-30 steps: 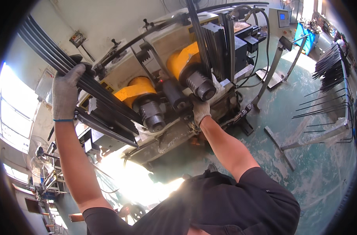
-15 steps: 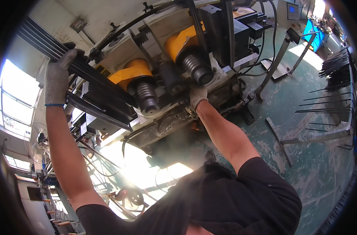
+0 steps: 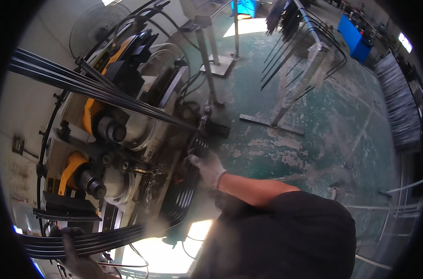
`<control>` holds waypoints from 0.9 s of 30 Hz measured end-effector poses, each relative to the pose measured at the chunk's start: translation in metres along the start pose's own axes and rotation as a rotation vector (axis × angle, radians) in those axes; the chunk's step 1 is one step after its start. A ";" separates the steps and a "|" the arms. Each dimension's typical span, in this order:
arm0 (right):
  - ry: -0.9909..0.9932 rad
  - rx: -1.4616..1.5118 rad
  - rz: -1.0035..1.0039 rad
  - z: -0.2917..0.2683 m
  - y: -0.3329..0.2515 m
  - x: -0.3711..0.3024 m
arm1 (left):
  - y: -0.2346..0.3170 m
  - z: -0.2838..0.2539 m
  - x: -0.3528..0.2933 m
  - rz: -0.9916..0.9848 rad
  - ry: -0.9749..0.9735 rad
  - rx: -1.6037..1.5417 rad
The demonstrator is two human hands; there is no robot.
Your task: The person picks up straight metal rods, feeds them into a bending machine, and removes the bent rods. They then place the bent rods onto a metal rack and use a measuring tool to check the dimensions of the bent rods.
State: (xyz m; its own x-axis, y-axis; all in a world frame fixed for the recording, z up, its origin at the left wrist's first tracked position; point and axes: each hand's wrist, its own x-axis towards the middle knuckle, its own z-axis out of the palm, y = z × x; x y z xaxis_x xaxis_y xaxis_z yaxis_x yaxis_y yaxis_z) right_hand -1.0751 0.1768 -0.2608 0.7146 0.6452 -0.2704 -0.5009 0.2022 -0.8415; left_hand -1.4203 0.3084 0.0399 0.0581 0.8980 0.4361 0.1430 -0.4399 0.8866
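A bundle of several long black rods (image 3: 90,97), bent into a wide U, stretches from the far left to beside my body and back to the lower left. My left hand (image 3: 74,255), in a grey work glove, is closed round the lower leg, with its thumb across the front. In the same kind of glove, my right hand (image 3: 207,168) grips the bent middle, its fingers partly hidden by the rods. Left of the bundle is a machine with yellow brackets (image 3: 72,169), a lower ribbed cylinder (image 3: 93,183) and an upper ribbed cylinder (image 3: 111,129).
A metal rack (image 3: 297,88) with black rods hanging on it stands beyond my right hand on the worn green floor (image 3: 267,156). Farther off are a metal stand (image 3: 206,65) and a blue cabinet (image 3: 353,37). Hoses run along the machine; a fan (image 3: 100,30) stands behind it.
My view has swung to the right. My right hand has left the machine's front and now holds the bent rods. My left hand, still on the rods, appears lower; the bundle now lies before the machine.
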 end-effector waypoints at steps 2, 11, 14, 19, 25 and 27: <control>0.083 0.124 -0.078 -0.063 -0.032 -0.027 | -0.013 0.041 -0.048 -0.129 -0.039 -0.055; 0.574 -0.172 -0.452 -0.341 -0.213 -0.073 | -0.010 0.261 -0.231 -0.530 -0.367 -0.545; 0.650 -0.251 -0.517 -0.416 -0.278 -0.070 | -0.034 0.329 -0.278 -0.709 -0.579 -0.663; 0.611 -0.334 -0.661 -0.522 -0.392 -0.037 | -0.051 0.455 -0.385 -1.051 -0.595 -1.247; 0.603 -1.051 -0.664 -0.581 -0.524 0.017 | -0.054 0.597 -0.471 -1.466 -0.490 -1.234; 0.569 -1.126 -0.631 -0.584 -0.550 0.045 | -0.065 0.632 -0.489 -1.525 -0.470 -1.230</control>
State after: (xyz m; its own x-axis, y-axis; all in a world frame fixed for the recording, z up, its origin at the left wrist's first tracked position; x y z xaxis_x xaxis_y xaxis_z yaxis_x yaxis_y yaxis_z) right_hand -0.4825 -0.3358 -0.0828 0.9013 0.2321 0.3658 0.4327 -0.5219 -0.7351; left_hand -0.8337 -0.0955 -0.3287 0.7984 0.3135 -0.5142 -0.2942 0.9480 0.1211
